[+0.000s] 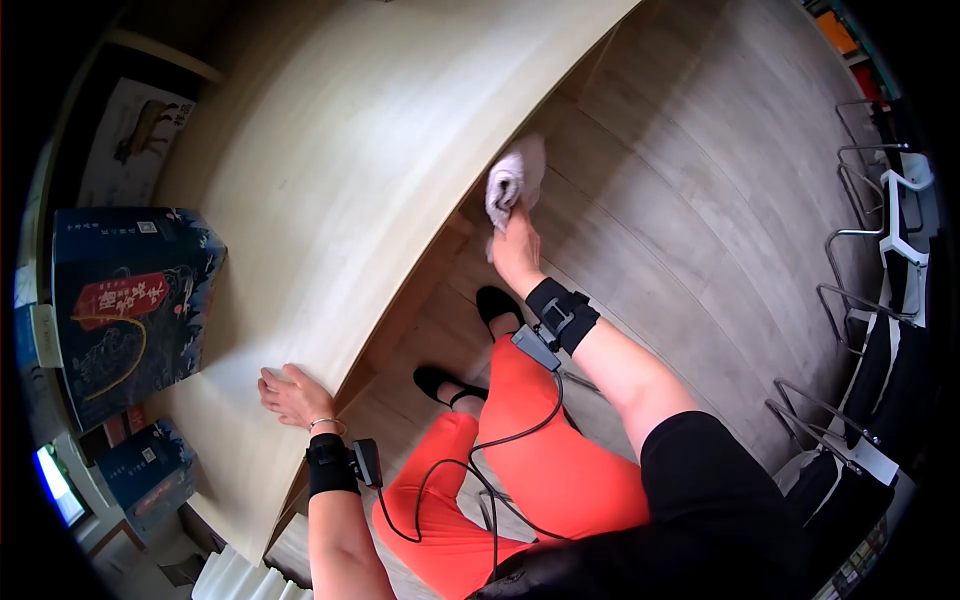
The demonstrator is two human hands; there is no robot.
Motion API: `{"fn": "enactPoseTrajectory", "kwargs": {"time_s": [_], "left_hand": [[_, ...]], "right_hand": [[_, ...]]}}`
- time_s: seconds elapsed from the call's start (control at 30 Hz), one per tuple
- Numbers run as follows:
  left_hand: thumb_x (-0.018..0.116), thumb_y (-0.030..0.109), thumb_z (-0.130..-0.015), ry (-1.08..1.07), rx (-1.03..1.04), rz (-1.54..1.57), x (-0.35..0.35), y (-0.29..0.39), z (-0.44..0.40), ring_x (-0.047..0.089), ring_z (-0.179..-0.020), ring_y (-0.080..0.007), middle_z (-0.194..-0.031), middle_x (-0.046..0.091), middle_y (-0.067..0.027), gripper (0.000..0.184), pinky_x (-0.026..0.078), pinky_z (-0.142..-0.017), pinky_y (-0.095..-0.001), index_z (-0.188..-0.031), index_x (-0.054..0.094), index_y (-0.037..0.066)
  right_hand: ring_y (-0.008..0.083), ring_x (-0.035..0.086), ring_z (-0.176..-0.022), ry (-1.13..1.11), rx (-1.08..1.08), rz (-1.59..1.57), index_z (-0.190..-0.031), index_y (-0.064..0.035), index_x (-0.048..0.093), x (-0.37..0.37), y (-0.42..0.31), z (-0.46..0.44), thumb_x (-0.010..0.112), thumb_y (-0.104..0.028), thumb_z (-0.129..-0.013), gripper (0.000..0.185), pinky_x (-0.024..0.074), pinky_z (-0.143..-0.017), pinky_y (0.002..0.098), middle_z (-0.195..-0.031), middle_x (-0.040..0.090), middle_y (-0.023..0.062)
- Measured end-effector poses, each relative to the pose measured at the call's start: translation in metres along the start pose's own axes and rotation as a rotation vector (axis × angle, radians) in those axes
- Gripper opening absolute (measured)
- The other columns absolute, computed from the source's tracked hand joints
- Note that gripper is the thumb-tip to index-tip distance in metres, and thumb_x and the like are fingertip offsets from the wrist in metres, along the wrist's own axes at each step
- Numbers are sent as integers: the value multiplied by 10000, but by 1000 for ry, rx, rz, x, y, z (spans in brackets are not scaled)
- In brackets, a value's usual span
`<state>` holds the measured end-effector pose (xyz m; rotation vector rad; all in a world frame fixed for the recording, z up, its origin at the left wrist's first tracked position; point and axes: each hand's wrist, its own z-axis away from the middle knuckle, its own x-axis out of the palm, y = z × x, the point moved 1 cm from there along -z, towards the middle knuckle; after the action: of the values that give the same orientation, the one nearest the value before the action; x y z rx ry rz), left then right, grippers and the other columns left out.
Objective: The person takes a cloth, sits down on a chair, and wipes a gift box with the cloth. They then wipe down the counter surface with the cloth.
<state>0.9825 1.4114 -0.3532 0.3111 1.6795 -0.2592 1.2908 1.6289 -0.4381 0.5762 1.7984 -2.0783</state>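
My right hand (pixel 517 250) grips a bunched, pale pinkish cloth (pixel 516 178) beside the edge of the light wooden tabletop (pixel 330 150). The cloth is slightly blurred, and whether it touches the edge I cannot tell. Near the front edge, my left hand (pixel 296 396) lies on the tabletop with its fingers apart and nothing held. A strap with a grey device is on each wrist, and a black cable joins them.
Dark blue printed boxes (pixel 130 300) stand on the left. A picture of an animal (pixel 140 130) is behind them. Metal hooks and white hangers (pixel 905 225) with dark items line the right side. Grey plank floor (pixel 690 200) lies beyond the edge.
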Motion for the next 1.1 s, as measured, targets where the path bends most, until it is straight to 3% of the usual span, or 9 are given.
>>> {"fn": "enactPoseTrajectory", "kwargs": {"time_s": [0.07, 0.1, 0.27, 0.37, 0.43, 0.6, 0.73, 0.97, 1.1], "left_hand": [[374, 449, -945, 0, -3, -1, 0, -2, 0, 236, -1364, -262, -1475, 297, -88, 572, 280, -1015, -509, -1407, 350, 112], [375, 448, -946, 2, -4, 1, 2, -1, 0, 235, -1365, -260, -1475, 296, -89, 571, 277, -1018, -507, -1407, 349, 112], [376, 442, -951, -3, 8, 25, 0, -2, 2, 229, -1374, -261, -1483, 282, -91, 577, 266, -1033, -496, -1418, 333, 106], [372, 445, -954, -4, 12, 21, 2, -2, -1, 219, -1383, -264, -1491, 264, -93, 585, 259, -1044, -495, -1425, 324, 100], [359, 446, -961, -24, 22, 9, 4, -6, -1, 224, -1382, -278, -1500, 244, -103, 592, 254, -1052, -503, -1436, 310, 95], [342, 448, -969, -31, 66, 60, 5, -11, -3, 250, -1370, -300, -1501, 235, -122, 604, 251, -1056, -516, -1450, 285, 87], [342, 451, -970, -28, 96, 57, 2, -10, -2, 249, -1371, -308, -1496, 240, -137, 606, 247, -1059, -520, -1449, 287, 84], [361, 469, -951, 20, 34, 0, 5, -6, 1, 291, -1354, -303, -1487, 278, -111, 604, 274, -1047, -508, -1439, 323, 115], [376, 454, -949, 6, 10, -9, 4, -2, 1, 244, -1372, -282, -1489, 270, -104, 594, 278, -1026, -529, -1429, 318, 109]], "right_hand": [[465, 519, -1099, -4, -174, 184, -1419, -57, 279, 19, -7, 18, 499, -45, -826, 633, 436, -926, 495, -1236, 506, 307], [462, 467, -1184, -365, 87, -24, -1375, 44, 319, 24, -2, 17, 477, -51, -851, 555, 397, -988, 458, -1266, 464, 354], [437, 382, -1284, -357, 208, -255, -1382, 88, 277, 71, 27, 12, 434, -15, -846, 568, 400, -991, 411, -1400, 342, 333], [361, 385, -1299, -353, 162, -344, -1434, 75, 123, 107, 73, -14, 609, -93, -785, 828, 412, -1001, 367, -1466, 242, 289], [374, 323, -1335, -349, 33, -298, -1456, 56, 63, 133, 115, -25, 742, -171, -708, 1035, 351, -1069, 352, -1494, 189, 267], [353, 248, -1392, -139, -257, 396, -1478, -20, -32, 188, 181, -37, 717, -281, -788, 1050, 402, -1016, 404, -1533, -9, 267], [386, 156, -1398, -213, 18, -122, -1466, 23, 90, 171, 159, -40, 806, -218, -611, 1140, 258, -1137, 367, -1528, 104, 227], [221, 626, -989, -524, 389, -644, -1292, 67, 426, 75, 63, -25, 621, -26, -832, 509, 535, -786, 326, -1155, 597, 152], [173, 635, -832, -657, 434, -768, -1113, 87, 556, 20, 8, -23, 567, 28, -801, 318, 525, -654, 320, -1006, 621, 126]]}}
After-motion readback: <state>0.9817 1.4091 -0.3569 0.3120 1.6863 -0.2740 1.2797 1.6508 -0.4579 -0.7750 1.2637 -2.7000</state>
